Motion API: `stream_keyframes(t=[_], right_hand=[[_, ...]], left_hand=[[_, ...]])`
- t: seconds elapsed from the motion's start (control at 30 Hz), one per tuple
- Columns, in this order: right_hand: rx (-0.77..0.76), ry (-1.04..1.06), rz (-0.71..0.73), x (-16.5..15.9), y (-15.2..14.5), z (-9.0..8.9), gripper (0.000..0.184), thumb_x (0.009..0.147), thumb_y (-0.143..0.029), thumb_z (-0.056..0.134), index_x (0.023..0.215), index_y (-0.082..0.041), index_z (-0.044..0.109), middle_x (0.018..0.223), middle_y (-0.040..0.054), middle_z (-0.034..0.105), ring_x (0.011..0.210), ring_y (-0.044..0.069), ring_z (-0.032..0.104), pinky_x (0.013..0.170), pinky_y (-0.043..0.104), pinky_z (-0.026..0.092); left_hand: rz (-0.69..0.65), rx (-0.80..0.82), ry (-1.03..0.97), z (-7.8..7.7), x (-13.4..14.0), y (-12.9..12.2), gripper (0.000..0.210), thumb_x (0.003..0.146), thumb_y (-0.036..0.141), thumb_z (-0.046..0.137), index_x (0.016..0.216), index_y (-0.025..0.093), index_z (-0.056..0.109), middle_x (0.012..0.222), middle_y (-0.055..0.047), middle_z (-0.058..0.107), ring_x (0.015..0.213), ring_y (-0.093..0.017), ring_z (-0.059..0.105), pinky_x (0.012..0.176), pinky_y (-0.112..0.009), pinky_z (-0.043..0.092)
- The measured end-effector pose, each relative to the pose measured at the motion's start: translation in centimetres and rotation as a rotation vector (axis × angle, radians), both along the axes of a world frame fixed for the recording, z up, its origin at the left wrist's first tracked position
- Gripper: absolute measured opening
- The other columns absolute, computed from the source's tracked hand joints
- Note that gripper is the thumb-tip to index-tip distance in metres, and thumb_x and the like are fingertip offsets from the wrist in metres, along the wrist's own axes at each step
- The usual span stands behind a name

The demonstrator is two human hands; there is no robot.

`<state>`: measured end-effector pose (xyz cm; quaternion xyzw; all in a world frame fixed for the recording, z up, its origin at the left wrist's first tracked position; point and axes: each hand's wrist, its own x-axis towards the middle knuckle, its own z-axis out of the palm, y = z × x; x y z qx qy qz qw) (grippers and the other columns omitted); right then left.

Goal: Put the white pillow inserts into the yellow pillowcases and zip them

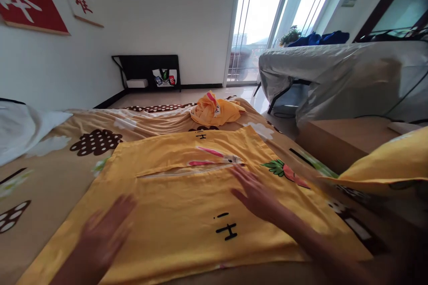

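A yellow pillowcase lies spread out flat on the bed, printed with a rabbit, a carrot and black "Hi" lettering. A long slit with a pale edge runs across it and gapes slightly. My right hand rests at the slit's right end by the rabbit's face, fingers stretched out and holding nothing. Over the left part of the pillowcase is my left hand, smeared by motion, its fingers extended and nothing in them. Whether it touches the cloth I cannot tell.
A crumpled yellow cloth sits at the bed's far edge. At right, a yellow pillow lies near a wooden box-like surface. White cloth is at left. Behind stands a plastic-covered table.
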<state>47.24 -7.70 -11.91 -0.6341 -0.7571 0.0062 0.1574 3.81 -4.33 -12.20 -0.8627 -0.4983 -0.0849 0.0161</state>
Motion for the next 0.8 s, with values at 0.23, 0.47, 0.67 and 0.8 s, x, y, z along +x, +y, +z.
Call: stream_keyframes(t=[0.23,0.47,0.67,0.8], right_hand=[[-0.087,0.109,0.227,-8.8,14.2,0.7,0.047,0.098,-0.039,0.026,0.135,-0.017,0.046,0.14,0.0097,0.048,0.133,0.019,0.038,0.109,0.039,0.029],[-0.272,-0.015,0.005,2.5,19.5,-2.2,0.065,0.093,-0.061,0.024,0.147,-0.025,0.029,0.155,0.0059,0.021,0.142,0.023,0.018,0.113,0.049,0.016],[-0.215,-0.173,-0.331,12.6,21.3,-3.6,0.062,0.095,-0.055,0.022,0.149,-0.026,0.019,0.157,0.0021,0.012,0.144,0.019,0.008,0.115,0.047,0.011],[-0.155,-0.275,-0.488,11.0,22.2,-2.6,0.055,0.097,-0.038,0.025,0.147,-0.017,0.027,0.155,0.0105,0.018,0.143,0.025,0.015,0.113,0.053,0.008]], left_hand=[[0.016,-0.158,0.056,1.3,15.9,13.5,0.053,0.095,0.034,0.026,0.143,0.011,0.034,0.15,-0.011,0.032,0.139,-0.023,0.028,0.112,-0.045,0.026],[0.09,-0.033,0.043,-2.8,4.8,22.3,0.057,0.096,0.037,0.014,0.139,0.009,0.039,0.147,-0.009,0.038,0.138,-0.025,0.028,0.113,-0.044,0.02],[0.375,-0.026,-0.011,-4.8,-4.0,27.8,0.054,0.089,0.048,0.024,0.131,0.028,0.051,0.141,-0.01,0.047,0.133,-0.029,0.039,0.112,-0.057,0.021],[0.553,0.016,-0.004,-3.0,0.1,27.1,0.058,0.089,0.051,0.03,0.137,0.021,0.044,0.146,-0.016,0.038,0.136,-0.039,0.029,0.103,-0.074,0.012]])
